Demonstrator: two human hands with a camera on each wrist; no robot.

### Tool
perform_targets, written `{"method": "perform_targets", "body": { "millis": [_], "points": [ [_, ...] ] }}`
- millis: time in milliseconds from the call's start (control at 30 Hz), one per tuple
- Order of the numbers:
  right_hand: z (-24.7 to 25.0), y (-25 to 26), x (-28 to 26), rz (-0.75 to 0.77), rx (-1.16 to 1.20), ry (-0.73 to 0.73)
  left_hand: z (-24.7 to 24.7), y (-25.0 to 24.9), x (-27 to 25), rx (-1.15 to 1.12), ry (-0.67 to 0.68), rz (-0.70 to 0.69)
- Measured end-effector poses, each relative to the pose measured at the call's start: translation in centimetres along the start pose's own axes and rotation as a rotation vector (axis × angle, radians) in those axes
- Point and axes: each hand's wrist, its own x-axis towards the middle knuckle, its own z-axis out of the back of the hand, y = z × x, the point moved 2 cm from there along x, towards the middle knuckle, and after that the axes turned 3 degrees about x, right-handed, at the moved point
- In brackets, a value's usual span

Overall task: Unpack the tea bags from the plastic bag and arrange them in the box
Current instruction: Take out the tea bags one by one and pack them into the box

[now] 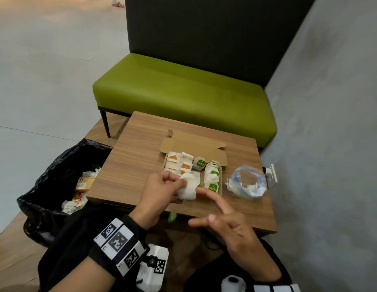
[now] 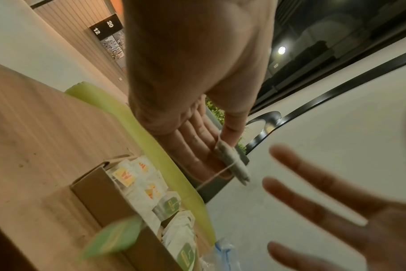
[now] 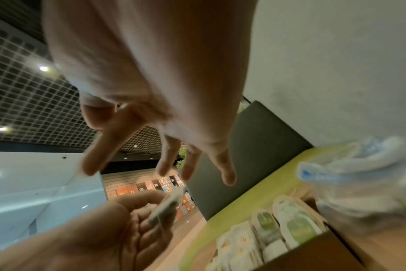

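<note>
Over the brown cardboard box (image 1: 215, 153) on the wooden table (image 1: 128, 165), the left hand (image 1: 160, 187) pinched a white paper tea bag (image 1: 188, 189); only the left wrist view showed its string. Beside it, the right hand (image 1: 227, 223) was spread wide, holding nothing.

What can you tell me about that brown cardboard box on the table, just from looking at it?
The cardboard box is a shallow, plain brown carton lying flat on the wooden table, its lid flap folded open toward the green bench. Inside, white tea bags with orange tags fill the left part, and ones with green tags stand in a row on the right. The plastic bag sits just right of it. The left hand holds a tea bag over its near edge.
</note>
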Motion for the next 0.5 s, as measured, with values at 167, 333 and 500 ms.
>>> {"method": "perform_targets", "body": {
  "millis": [167,333,500],
  "points": [
    [0.4,-4.1,2.3,-0.148,0.058,-0.410,-0.2,-0.7,-0.1,-0.016,0.026,-0.069],
    [-1.5,-6.1,4.2,-0.173,0.097,-0.244,-0.6,-1.1,-0.4,0.043,0.017,-0.147],
    [-3.1,-7.0,4.2,-0.136,0.167,-0.249,-0.5,-1.6,-0.5,0.047,0.021,-0.203]
  ]
}}
